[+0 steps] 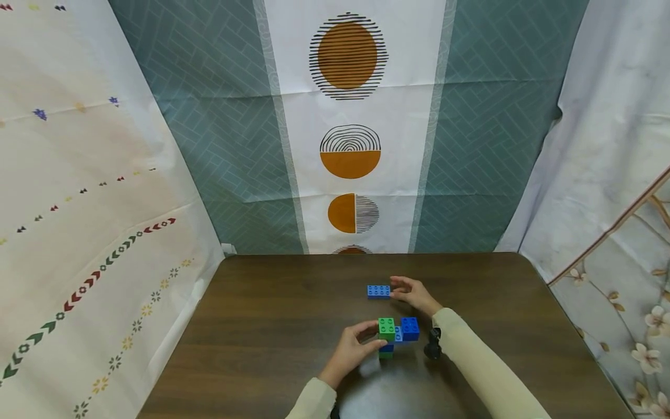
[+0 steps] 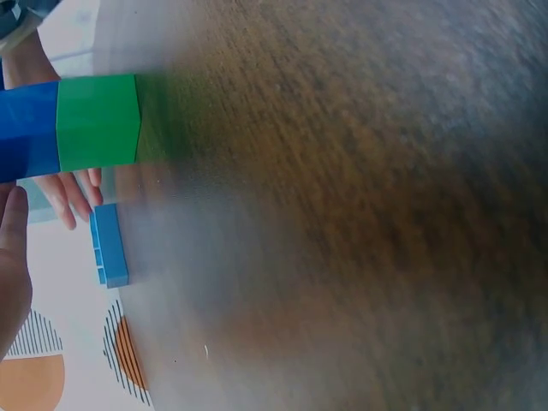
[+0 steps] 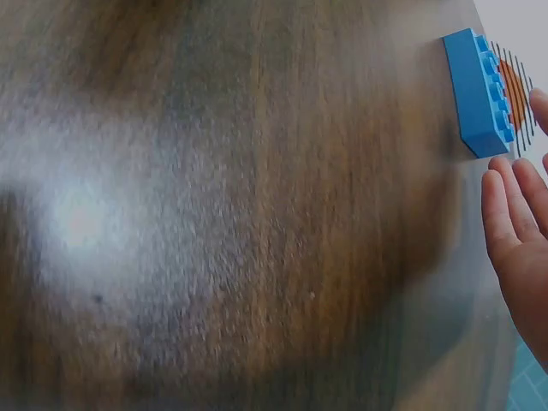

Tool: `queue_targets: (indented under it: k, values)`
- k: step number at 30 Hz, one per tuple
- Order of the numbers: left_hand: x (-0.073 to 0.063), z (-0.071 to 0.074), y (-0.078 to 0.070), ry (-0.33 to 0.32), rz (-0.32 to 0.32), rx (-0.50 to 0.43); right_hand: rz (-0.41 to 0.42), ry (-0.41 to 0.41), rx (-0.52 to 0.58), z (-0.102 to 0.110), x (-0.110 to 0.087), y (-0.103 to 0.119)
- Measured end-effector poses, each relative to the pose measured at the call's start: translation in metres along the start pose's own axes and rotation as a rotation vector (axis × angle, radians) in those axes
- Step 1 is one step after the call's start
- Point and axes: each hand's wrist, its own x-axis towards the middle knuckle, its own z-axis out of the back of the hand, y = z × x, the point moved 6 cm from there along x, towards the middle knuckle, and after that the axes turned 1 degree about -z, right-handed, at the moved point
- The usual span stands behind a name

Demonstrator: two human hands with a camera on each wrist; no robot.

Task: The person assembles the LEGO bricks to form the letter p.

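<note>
A small built-up stack of toy building bricks stands in front of me in the head view, with a green brick point(image 1: 386, 327) on top, a dark blue brick point(image 1: 410, 329) off to the right and a light blue brick between them. My left hand point(image 1: 352, 351) pinches the stack from its left side, thumb in front and fingers behind. In the left wrist view the stack's lower green brick point(image 2: 98, 122) shows near the table. Farther back lies a long light blue brick point(image 3: 476, 92), studs up. My right hand point(image 1: 412, 293) is at its right end, fingers loosely extended.
The brown wooden table point(image 1: 282, 302) reaches back to a patterned cloth point(image 1: 220, 145). White printed cloths hang at the left and right sides. A dark wrist strap with a small device point(image 1: 433, 344) sits on my right wrist.
</note>
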Motion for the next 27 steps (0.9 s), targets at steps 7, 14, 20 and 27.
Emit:
queue_targets:
  k: [7,14,20,27]
  values:
    - [0.006,0.0,0.023,-0.013,-0.017,0.019,-0.02,-0.022,-0.08,-0.006,0.001,-0.006]
    - [0.005,0.002,0.025,-0.006,-0.023,0.007,0.004,-0.047,-0.138,-0.012,-0.004,-0.006]
    - [0.001,0.001,0.007,-0.007,-0.009,0.004,0.018,-0.108,-0.154,-0.012,-0.002,-0.004]
    - [-0.002,0.0,-0.007,0.001,-0.017,0.001,0.0,-0.152,-0.145,-0.011,-0.001,-0.006]
